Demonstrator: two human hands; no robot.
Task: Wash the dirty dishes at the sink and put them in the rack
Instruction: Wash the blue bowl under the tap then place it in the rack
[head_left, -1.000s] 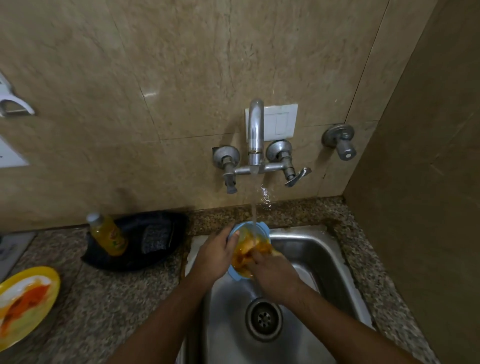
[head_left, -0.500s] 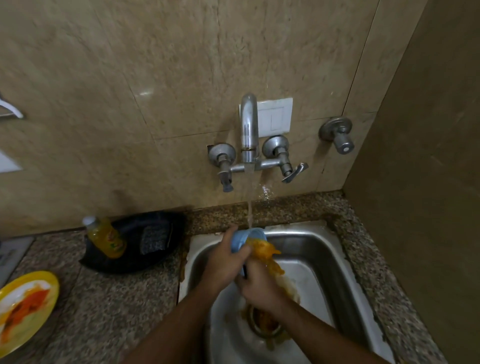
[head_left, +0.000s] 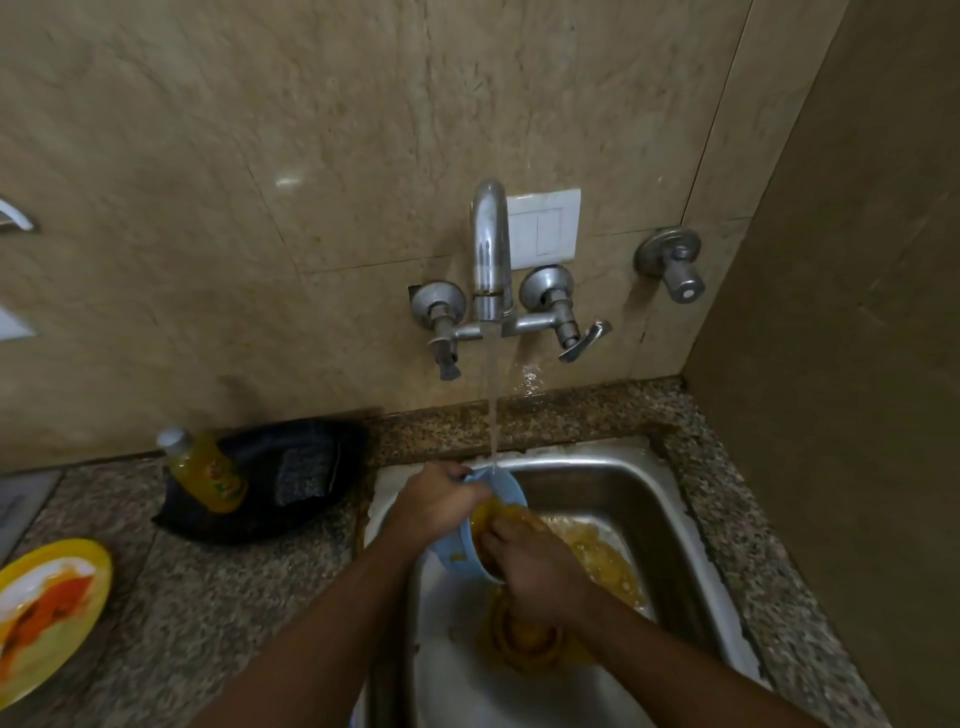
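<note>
Left hand grips the rim of the blue bowl, fingers curled over its edge; right hand reaches into the bowl's mouth, though how its fingers lie is hidden. Around them, polished beige wall tiles, a speckled granite counter, a smooth steel sink streaked with orange-yellow residue. The bowl is tipped on its side over the basin, under the chrome tap and its thin stream. A yellow plate, smeared orange, sits at far left on the counter.
</note>
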